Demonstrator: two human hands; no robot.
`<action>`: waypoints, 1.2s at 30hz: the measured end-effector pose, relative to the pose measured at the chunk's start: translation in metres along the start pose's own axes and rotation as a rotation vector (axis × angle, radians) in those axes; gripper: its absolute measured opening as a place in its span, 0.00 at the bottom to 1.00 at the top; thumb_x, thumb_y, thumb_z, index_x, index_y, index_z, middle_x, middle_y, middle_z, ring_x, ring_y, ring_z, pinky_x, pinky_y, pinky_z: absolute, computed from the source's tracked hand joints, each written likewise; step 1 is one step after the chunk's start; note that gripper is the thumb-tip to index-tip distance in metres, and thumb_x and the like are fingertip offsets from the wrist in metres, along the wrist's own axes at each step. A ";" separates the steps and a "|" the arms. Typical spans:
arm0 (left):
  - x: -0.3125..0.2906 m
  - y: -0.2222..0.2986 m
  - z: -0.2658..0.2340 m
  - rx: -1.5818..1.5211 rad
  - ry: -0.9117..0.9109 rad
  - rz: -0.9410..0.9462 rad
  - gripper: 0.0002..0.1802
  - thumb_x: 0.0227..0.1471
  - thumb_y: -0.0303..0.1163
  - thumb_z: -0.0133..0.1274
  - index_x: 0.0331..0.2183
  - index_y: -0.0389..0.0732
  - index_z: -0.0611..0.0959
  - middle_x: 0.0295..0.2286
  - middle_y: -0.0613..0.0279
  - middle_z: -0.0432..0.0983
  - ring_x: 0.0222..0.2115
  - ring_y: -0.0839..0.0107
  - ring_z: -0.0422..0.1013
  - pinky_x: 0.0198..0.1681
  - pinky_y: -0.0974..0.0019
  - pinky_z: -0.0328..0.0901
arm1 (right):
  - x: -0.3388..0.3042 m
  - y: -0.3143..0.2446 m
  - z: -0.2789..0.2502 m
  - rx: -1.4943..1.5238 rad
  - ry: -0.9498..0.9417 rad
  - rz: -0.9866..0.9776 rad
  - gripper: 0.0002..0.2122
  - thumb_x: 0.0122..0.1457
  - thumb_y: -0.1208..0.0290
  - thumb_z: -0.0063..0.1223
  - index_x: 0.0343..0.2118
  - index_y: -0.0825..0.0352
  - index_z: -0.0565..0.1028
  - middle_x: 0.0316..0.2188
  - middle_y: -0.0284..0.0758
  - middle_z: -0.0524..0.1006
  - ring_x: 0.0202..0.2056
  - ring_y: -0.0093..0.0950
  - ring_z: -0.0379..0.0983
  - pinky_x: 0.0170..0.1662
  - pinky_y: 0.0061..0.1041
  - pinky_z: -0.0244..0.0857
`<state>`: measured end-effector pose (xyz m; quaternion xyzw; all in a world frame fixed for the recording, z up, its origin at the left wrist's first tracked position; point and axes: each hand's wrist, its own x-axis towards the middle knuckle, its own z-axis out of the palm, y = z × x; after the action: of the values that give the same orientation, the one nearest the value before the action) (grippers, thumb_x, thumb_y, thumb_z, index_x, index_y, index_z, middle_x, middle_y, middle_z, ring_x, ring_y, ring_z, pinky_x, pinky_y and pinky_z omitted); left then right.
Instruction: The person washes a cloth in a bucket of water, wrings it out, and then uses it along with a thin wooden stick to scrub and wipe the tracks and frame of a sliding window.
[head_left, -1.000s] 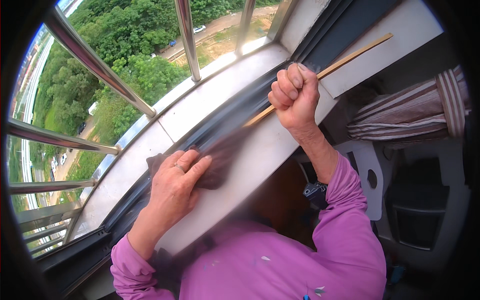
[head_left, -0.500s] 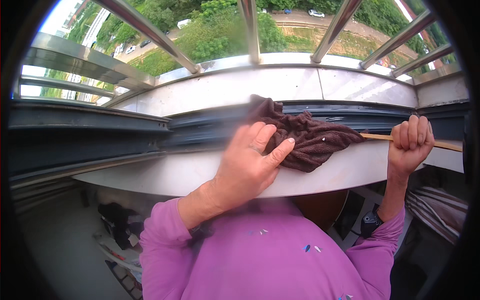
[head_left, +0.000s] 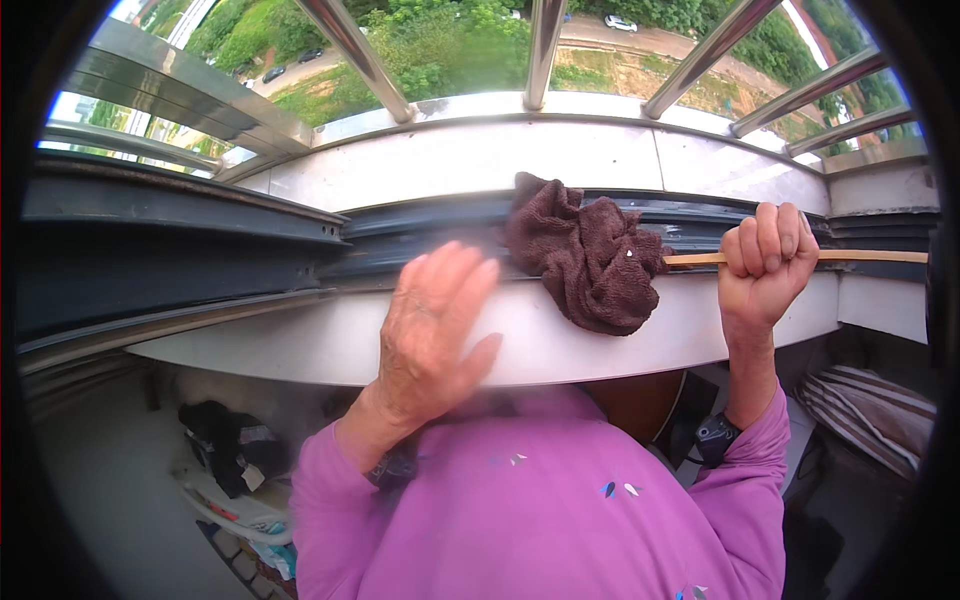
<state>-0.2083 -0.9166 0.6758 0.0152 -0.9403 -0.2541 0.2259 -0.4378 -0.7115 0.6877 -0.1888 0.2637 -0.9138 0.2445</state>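
A dark brown cloth [head_left: 590, 255] lies bunched over the dark window track [head_left: 420, 235] and hangs onto the white sill [head_left: 690, 325]. One end of a thin wooden stick [head_left: 695, 260] goes into the cloth's right side; how far it reaches inside is hidden. My right hand [head_left: 768, 262] is closed in a fist around the stick, to the right of the cloth. My left hand [head_left: 425, 330] is apart from the cloth, over the sill just left of it. Its fingers are stretched out and hold nothing, slightly blurred.
Metal railing bars [head_left: 545, 55] rise beyond a white outer ledge [head_left: 450, 160], with greenery and a road far below. A dark window frame [head_left: 180, 235] runs along the left. Below the sill are a black bundle [head_left: 225, 445] at left and a striped cloth [head_left: 870, 410] at right.
My left hand has come off the cloth and moved left. My right hand and the stick have shifted left, and the cloth has bunched up more tightly.
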 end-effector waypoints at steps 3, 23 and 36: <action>0.000 -0.003 0.003 0.017 -0.008 0.017 0.34 0.37 0.29 0.58 0.50 0.34 0.70 0.49 0.46 0.65 0.51 0.50 0.62 0.54 0.48 0.54 | -0.008 0.021 0.016 -0.087 0.001 -0.005 0.14 0.60 0.68 0.28 0.17 0.58 0.56 0.11 0.25 0.55 0.11 0.16 0.41 0.14 0.19 0.38; -0.007 0.003 -0.009 0.142 0.023 0.185 0.20 0.25 0.17 0.54 0.30 0.41 0.80 0.30 0.60 0.70 0.34 0.60 0.69 0.37 0.59 0.64 | -0.034 0.013 0.046 -0.406 -0.425 -0.078 0.18 0.62 0.63 0.32 0.16 0.64 0.62 0.11 0.30 0.62 0.10 0.21 0.53 0.14 0.21 0.46; -0.025 -0.003 -0.013 0.158 -0.060 0.139 0.24 0.22 0.27 0.56 0.32 0.46 0.79 0.29 0.62 0.64 0.32 0.60 0.65 0.36 0.56 0.60 | -0.018 0.062 0.066 -0.230 -0.586 -0.091 0.18 0.63 0.64 0.34 0.17 0.64 0.65 0.11 0.32 0.66 0.08 0.22 0.57 0.11 0.21 0.48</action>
<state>-0.1804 -0.9217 0.6739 -0.0398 -0.9626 -0.1632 0.2127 -0.3703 -0.7737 0.7002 -0.4822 0.2748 -0.7947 0.2460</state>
